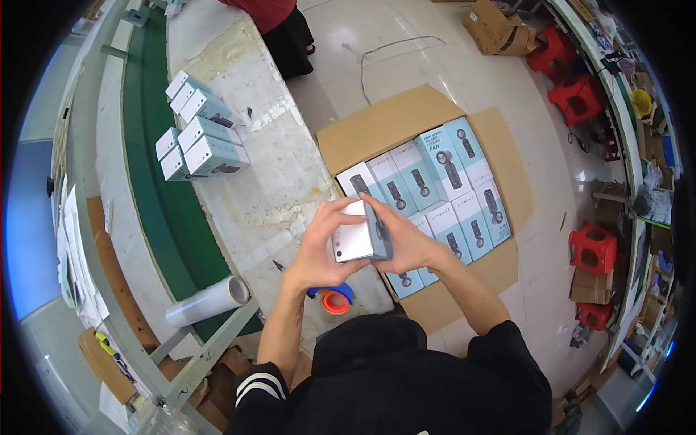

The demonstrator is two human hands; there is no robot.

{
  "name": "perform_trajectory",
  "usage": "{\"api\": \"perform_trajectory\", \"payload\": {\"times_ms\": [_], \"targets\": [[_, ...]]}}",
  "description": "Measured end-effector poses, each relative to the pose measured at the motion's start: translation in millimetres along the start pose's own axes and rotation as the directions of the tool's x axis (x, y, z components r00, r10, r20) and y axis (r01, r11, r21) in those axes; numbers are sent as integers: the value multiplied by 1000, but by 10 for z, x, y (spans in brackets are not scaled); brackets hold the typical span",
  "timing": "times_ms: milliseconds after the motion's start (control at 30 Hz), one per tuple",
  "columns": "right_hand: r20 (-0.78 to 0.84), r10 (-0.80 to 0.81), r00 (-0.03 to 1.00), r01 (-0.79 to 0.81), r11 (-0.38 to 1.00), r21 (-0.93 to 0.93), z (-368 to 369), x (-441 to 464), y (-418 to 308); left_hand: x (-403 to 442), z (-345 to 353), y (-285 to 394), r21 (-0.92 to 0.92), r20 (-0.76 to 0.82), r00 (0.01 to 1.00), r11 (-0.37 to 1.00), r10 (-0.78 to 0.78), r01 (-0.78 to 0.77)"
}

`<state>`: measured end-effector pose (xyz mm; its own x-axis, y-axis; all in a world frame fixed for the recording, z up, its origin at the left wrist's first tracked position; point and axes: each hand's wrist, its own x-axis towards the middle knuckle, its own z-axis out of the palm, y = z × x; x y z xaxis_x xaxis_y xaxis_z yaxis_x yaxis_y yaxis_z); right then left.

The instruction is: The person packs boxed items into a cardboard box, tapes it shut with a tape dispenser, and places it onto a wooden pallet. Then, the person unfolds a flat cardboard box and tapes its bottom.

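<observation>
Between my left hand [319, 243] and my right hand [406, 239] is a small white and light-blue fan box [354, 239], gripped by both with its white end turned up. It is held over the near left part of an open carton [391, 134], where several similar fan boxes [449, 163] stand in rows. My hands and the held box hide part of the near row. On the worktable [268, 145] at the left, several more boxes [210, 156] lie in two groups.
A tape dispenser [334, 299] and a clear film roll [206, 302] lie at the near end of the worktable. Beyond it, a person in dark trousers [285, 43] stands at the top. Red stools [593, 248] and a brown carton [496, 29] are on the right side.
</observation>
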<state>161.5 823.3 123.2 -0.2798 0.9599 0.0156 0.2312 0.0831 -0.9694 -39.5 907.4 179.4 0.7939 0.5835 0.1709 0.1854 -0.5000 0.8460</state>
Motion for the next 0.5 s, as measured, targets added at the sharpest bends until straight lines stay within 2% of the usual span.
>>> {"api": "perform_trajectory", "payload": {"times_ms": [100, 133, 167, 233, 300, 333, 400, 467, 500], "targets": [[-151, 50, 987, -46, 999, 25, 22, 30, 61, 78, 36, -139, -160, -151, 984, 984, -99, 74], [-238, 83, 968, -109, 989, -98, 26, 37, 177, 99, 35, -89, -207, -271, 933, 961, -236, 183], [-392, 71, 917, -126, 985, -118, 26, 61, 312, 91, -18, -155, -177, -389, 867, 949, -310, 260], [-663, 32, 748, -171, 974, -146, -6, 129, 593, 37, -188, -411, -134, -589, 708, 911, -389, 389], [-728, -128, 673, -261, 881, -396, -155, 136, 854, -50, -434, -672, -93, -728, 546, 848, -416, 522], [-696, -48, 716, -340, 847, -408, -220, 120, 966, -89, -589, -805, -75, -782, 461, 797, -419, 599], [-633, 130, 763, -498, 742, -449, -336, 53, 1144, -139, -951, -1317, 221, -870, 445, 640, -212, 736], [-660, 131, 740, -587, 606, -538, -384, 1, 1242, -90, -1246, -1762, 237, -912, 366, 487, -187, 840], [-673, 129, 728, -625, 529, -574, -412, -16, 1273, -62, -1386, -1911, 235, -915, 355, 461, -190, 855]]}}
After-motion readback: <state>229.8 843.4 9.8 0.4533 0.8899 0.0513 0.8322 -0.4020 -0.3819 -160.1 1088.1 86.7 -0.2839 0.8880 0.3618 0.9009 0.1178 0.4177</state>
